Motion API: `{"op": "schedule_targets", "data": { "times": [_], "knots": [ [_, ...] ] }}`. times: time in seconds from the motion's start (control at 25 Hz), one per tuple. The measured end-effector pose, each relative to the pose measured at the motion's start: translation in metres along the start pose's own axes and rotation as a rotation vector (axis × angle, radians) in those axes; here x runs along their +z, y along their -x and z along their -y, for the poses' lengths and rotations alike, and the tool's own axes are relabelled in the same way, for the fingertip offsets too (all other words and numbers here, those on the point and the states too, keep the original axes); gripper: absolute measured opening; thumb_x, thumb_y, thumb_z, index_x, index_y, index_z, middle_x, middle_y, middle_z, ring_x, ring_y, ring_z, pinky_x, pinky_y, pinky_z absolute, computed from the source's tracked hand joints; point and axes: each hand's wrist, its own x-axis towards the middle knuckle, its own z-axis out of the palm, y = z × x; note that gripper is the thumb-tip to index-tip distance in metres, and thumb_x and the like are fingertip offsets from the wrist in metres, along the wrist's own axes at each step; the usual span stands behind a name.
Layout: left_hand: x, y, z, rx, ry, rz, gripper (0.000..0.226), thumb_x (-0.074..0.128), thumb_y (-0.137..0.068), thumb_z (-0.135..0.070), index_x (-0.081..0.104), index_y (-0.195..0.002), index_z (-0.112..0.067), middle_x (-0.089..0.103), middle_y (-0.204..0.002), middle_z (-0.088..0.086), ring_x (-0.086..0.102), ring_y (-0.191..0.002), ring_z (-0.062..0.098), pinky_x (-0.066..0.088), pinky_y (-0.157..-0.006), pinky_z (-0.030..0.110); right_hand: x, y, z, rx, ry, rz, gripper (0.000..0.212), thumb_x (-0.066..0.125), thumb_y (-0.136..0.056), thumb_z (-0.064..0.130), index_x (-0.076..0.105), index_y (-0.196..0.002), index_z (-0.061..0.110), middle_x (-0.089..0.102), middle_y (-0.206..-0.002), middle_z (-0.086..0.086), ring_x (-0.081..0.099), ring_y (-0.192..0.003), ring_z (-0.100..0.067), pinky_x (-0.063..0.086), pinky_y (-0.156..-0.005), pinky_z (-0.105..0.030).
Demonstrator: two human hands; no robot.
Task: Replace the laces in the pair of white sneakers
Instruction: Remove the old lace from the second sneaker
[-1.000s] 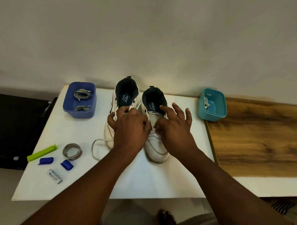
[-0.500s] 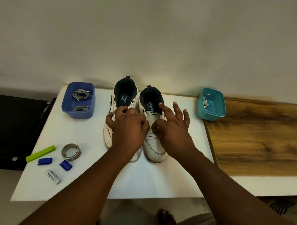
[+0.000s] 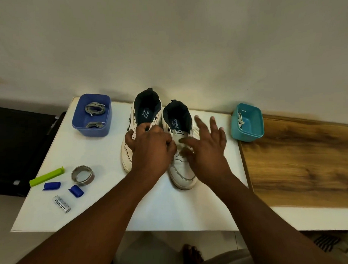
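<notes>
The left hand (image 3: 150, 148) lies over the front of the left sneaker (image 3: 128, 153), its fingers curled down and gripping the shoe's upper near the eyelets. The right hand (image 3: 205, 148) hovers over the right sneaker (image 3: 182, 171) with its fingers spread and straight, holding nothing; whether the fingertips touch the tongue cannot be told, as the hand is blurred.

The two white sneakers stand side by side in the middle of the white bench (image 3: 97, 213), toes toward the person, dark blue linings open toward the wall. The eyelets that show near the collars carry no lace.

Left of the shoes, near the back edge, stands one blue tub (image 3: 91, 117) with two bundles of grey laces (image 3: 95, 110) inside. To the right of the shoes, at the bench's far corner, stands one teal tub (image 3: 247, 123) with a white lace (image 3: 240, 119) lying against its left wall.

On the near left part of the bench lie one green clip (image 3: 46, 176), one roll of tape (image 3: 82, 175), two small blue caps (image 3: 51, 185), and one battery (image 3: 62, 204), all apart from the shoes. A wood-grain board (image 3: 300, 163) adjoins the bench on the right.
</notes>
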Motion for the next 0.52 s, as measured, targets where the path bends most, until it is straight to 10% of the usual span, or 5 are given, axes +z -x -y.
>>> {"op": "schedule_targets", "data": {
  "times": [0.32, 0.52],
  "knots": [
    [-0.002, 0.000, 0.001, -0.026, 0.045, 0.001, 0.015, 0.063, -0.087, -0.041, 0.074, -0.086, -0.030, 0.066, -0.108, -0.014, 0.040, -0.131, 0.018, 0.021, -0.109, 0.052, -0.027, 0.000, -0.039, 0.345, 0.105, -0.295, 0.010, 0.064, -0.097, 0.018, 0.070, -0.104, 0.022, 0.047, -0.147, -0.015, 0.032, -0.146, -0.041, 0.021, -0.118, -0.067],
    [-0.002, 0.000, 0.001, -0.010, 0.044, 0.000, 0.014, 0.063, -0.090, -0.041, 0.074, -0.088, -0.032, 0.066, -0.111, -0.014, 0.039, -0.132, 0.019, 0.019, -0.110, 0.053, -0.003, 0.001, -0.004, 0.076, 0.021, -0.027, 0.030, 0.066, -0.096, 0.036, 0.066, -0.126, 0.039, 0.018, -0.170, -0.013, -0.002, -0.157, -0.042, 0.003, -0.124, -0.062]
  ]
}}
